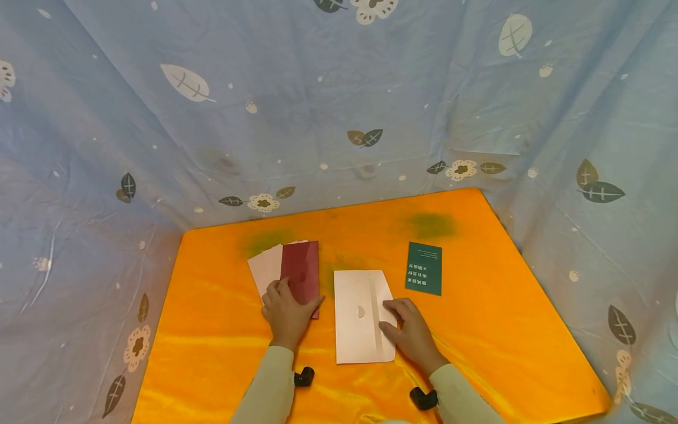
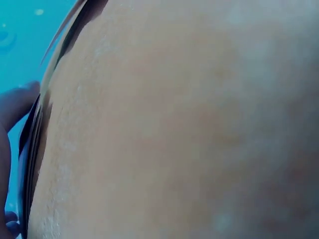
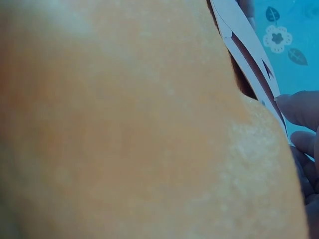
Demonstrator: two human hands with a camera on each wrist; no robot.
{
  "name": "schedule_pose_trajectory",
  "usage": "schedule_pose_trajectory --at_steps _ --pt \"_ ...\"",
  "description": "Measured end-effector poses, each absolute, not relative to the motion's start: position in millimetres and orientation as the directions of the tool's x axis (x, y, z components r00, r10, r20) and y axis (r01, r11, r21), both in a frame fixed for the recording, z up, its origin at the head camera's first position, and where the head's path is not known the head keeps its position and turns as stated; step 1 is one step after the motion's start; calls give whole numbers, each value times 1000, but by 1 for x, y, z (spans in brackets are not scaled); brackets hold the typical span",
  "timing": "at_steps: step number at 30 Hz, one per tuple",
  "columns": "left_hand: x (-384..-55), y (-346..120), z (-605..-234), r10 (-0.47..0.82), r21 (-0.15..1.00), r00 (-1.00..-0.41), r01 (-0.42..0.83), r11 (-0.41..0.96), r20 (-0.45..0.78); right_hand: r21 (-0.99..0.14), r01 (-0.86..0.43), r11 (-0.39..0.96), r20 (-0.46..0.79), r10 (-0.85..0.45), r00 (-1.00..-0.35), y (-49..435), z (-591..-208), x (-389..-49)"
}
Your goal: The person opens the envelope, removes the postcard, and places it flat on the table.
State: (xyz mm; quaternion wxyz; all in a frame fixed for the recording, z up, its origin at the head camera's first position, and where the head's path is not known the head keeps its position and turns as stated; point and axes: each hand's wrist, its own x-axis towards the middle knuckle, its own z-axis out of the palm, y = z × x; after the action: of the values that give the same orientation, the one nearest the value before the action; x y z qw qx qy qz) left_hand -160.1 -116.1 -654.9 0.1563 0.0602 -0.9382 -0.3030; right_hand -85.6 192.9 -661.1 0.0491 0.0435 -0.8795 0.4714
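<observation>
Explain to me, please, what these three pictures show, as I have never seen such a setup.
There is no machine: a person works bare-handed. The wide picture comes from a head camera; the other two, mostly close blur, come from one on each wrist. On an orange cloth lies a green card. The right hand pinches a pale envelope by its edge. The left hand touches a red envelope on top of pale papers; I cannot tell whether its grip closes on them.
</observation>
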Motion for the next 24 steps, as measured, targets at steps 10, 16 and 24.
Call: schedule_pose_trajectory --at_steps 10,16,24 --pt "-166 -121 -642 -298 609 -943 -150 779 149 -834 -73 547 76 -17 -997 193 -659 -85" --pt "-174 -124 -629 -303 562 -953 -234 793 30 -832 -96 547 101 -22 -995 192 -658 -85" --pt "-178 -119 -620 -317 509 -949 -274 816 -3 -835 -71 545 71 -21 -997 192 -659 -85"
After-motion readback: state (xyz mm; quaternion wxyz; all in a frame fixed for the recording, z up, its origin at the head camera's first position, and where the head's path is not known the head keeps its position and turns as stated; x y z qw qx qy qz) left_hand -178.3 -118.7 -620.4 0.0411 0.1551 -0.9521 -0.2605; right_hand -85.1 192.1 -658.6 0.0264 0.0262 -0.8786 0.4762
